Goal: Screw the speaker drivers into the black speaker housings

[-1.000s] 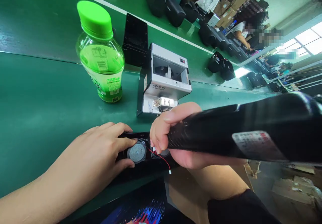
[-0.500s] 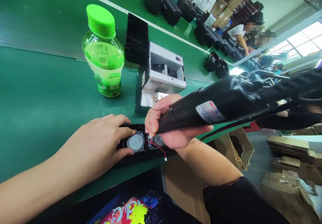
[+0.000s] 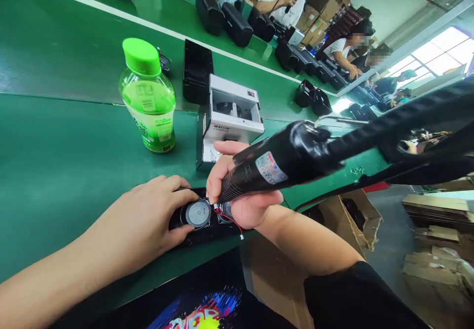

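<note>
A grainy-backed round speaker (image 3: 199, 214) and its neighbouring speaker (image 3: 225, 208) appear seated in a glossy black housing (image 3: 202, 236) on the smooth green tabletop (image 3: 85, 151); a thin red wire (image 3: 234, 220) ends in a loose white plug (image 3: 242, 237) (fastening I cannot tell). The left hand (image 3: 148, 215) clasps the first between thumb and fingers; the right hand (image 3: 252, 207) wraps a ribbed, cylindrical power tool (image 3: 292, 156).

tilted black tool (image 3: 292, 154), round speakers (image 3: 198, 213) in black panel (image 3: 203, 234)
</note>
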`<state>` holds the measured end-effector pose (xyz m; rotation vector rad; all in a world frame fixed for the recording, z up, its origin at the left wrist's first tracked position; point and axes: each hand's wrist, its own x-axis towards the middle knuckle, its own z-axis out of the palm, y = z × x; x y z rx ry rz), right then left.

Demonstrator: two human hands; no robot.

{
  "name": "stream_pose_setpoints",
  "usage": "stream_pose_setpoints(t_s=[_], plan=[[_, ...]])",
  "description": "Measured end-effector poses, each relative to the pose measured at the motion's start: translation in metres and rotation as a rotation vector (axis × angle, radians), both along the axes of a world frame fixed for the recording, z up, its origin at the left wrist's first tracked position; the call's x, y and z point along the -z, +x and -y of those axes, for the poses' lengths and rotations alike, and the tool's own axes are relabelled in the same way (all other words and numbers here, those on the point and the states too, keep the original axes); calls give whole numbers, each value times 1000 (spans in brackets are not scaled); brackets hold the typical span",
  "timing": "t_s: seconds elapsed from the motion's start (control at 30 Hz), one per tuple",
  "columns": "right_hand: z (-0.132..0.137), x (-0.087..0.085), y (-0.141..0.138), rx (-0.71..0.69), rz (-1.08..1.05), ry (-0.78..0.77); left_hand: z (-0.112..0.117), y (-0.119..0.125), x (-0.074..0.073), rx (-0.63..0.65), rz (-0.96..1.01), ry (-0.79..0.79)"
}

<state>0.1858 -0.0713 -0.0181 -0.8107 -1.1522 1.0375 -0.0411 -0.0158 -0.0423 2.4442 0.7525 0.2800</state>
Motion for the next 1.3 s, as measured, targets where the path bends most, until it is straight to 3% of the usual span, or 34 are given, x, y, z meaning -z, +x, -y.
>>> stream_pose_setpoints(t_s=[0.07, 0.13, 0.23, 0.33, 0.4, 0.53, 0.67, 0.8, 1.0, 1.13, 1.3], plan=[[0, -14, 1, 25, -87, 28, 0, 0, 0, 2, 1, -4], [1, -40, 7, 82, -154, 62, 1, 0, -1, -4, -9, -10], [-1, -83, 20, 254, -78, 136, 1, -2, 1, -15, -29, -5], [-15, -103, 31, 440, -13, 278, 0, -3, 4, -15, -19, 26], [-27, -99, 37, 458, 35, 315, 0, -3, 5, -12, -15, 39], [-46, -80, 40, 342, 156, 287, 0, -2, 4, -10, -37, 31], [-53, -75, 36, 414, 119, 213, 0, -1, 1, -1, -57, 27], [-59, -72, 33, 492, 79, 233, 1, 0, -1, 5, -52, 13], [-59, -60, 41, 391, 55, 328, 2, -1, 0, 1, -47, 36], [-52, -66, 41, 413, 43, 291, 2, -2, 1, -1, -37, 52], [-27, -97, 29, 369, -24, 123, 0, -7, 11, -8, 109, 7]])
